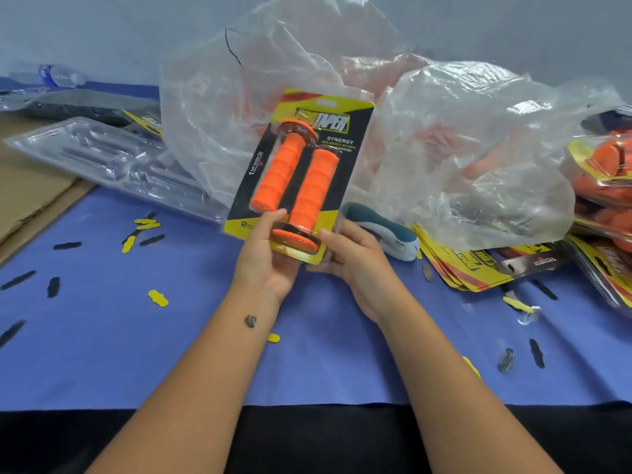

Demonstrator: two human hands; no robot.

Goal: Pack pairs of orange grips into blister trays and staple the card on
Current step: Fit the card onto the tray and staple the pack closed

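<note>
We've got the pack (pixel 301 172) with two orange grips (pixel 295 181) tilted above the tabletop (pixel 171 336), left hand (pixel 270 254) and right hand (pixel 352 258) both pinching its bottom edge.

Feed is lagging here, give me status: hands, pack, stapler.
Both hands, left hand and right hand, grip the blister pack at its bottom end, held up off the table. Two orange grips inside. Stapler lies behind the right hand, untouched.

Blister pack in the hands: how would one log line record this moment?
stage: pack check | blister pack: two orange grips inside, raised | left hand, right hand: hold bottom edge | stapler: on table
</note>
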